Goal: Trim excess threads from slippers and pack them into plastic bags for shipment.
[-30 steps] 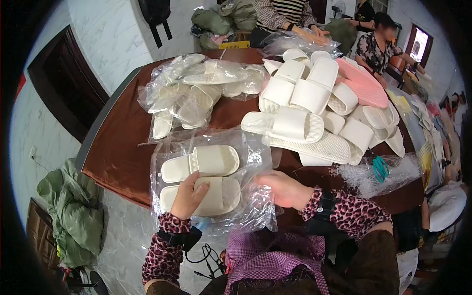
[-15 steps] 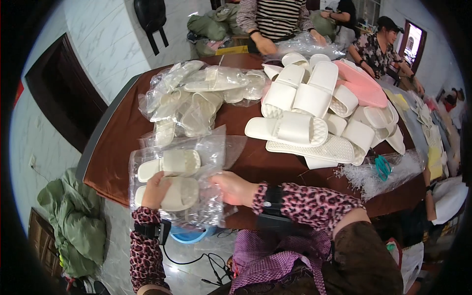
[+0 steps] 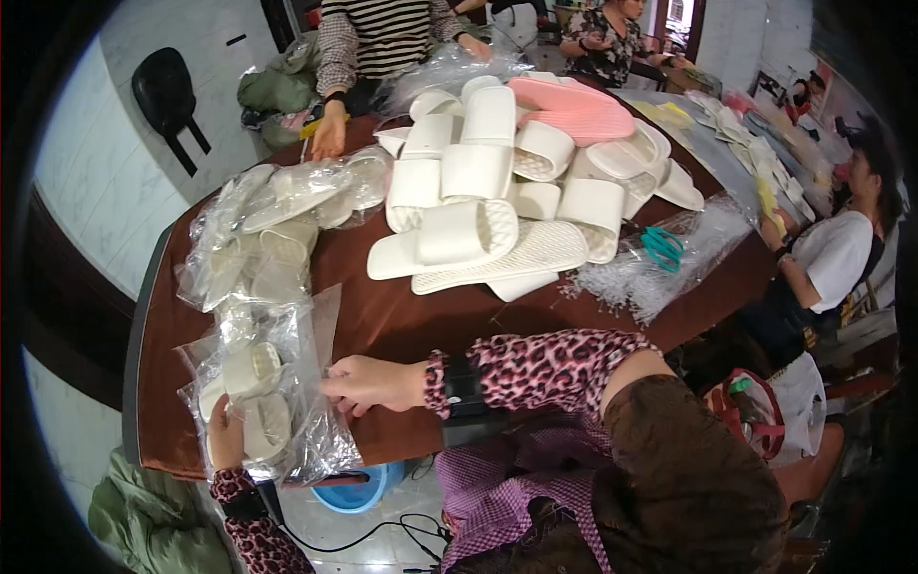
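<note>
A clear plastic bag (image 3: 320,421) with a pair of cream slippers (image 3: 252,370) inside lies at the table's near left corner. My left hand (image 3: 227,437) grips the pair through the film at its lower left side. At the bag's right edge, my right hand (image 3: 375,383) has its fingers curled, seemingly pinching the plastic; the fingertips are partly hidden. Just beyond lie more bagged slippers (image 3: 287,196) in a heap. Loose cream slippers (image 3: 469,234) are piled at the middle of the table, with pink slippers (image 3: 574,110) on top.
Teal-handled scissors (image 3: 662,249) rest on a bundle of thin clear plastic strands (image 3: 622,287) at the right. Across the brown-covered table (image 3: 402,320), a co-worker's hand (image 3: 331,129) is near the bagged heap. A blue basin (image 3: 359,490) stands below the edge.
My view has swung right, so the table and slippers appear shifted left. The bagged pair is now closer to the bagged heap and the left table edge, both hands still at it.
</note>
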### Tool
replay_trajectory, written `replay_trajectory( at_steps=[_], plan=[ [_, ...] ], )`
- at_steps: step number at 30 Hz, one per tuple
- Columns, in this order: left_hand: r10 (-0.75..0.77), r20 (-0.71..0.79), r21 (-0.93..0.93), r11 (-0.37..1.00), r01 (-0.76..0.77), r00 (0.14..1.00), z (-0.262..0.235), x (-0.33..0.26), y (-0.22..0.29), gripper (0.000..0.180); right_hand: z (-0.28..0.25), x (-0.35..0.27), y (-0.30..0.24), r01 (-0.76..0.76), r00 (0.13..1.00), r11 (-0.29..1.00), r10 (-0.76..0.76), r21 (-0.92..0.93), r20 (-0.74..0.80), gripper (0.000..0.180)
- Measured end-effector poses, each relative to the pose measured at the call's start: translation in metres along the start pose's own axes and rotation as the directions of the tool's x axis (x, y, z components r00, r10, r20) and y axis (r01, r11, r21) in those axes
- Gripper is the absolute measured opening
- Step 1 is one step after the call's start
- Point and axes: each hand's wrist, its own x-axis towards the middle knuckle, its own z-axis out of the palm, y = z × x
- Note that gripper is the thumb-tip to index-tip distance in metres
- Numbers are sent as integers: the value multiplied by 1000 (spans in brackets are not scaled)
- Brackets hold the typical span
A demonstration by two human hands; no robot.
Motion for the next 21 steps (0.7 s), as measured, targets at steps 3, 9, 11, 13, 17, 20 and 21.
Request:
replay_trajectory(
  at_steps=[3,9,11,13,17,20,21],
  plan=[
    [4,-1,-56,998,-4,1000,-5,1,-11,40,-19,-47,-18,21,998,978,-33,-206,-54,29],
    [194,-83,133,974,-182,977,-8,-19,13,44,-59,-150,-44,84,996,899,-80,-431,28,33],
    [430,-144,366,860,-356,891,-6,-46,46,44,-71,-182,-46,144,988,847,-148,-512,33,27],
    [509,-225,518,785,-341,831,-1,-73,72,41,-79,-209,-35,175,967,899,-233,-402,-102,25],
    [683,-218,591,661,-462,698,32,-109,107,54,-108,-260,-11,230,795,850,-445,-474,-411,22],
    [649,-171,191,760,-621,742,98,-121,89,43,-132,-272,18,293,639,840,-528,-457,-559,18],
    [652,-151,141,759,-636,743,116,-129,105,39,-131,-275,26,310,547,809,-582,-500,-601,16]
  ],
)
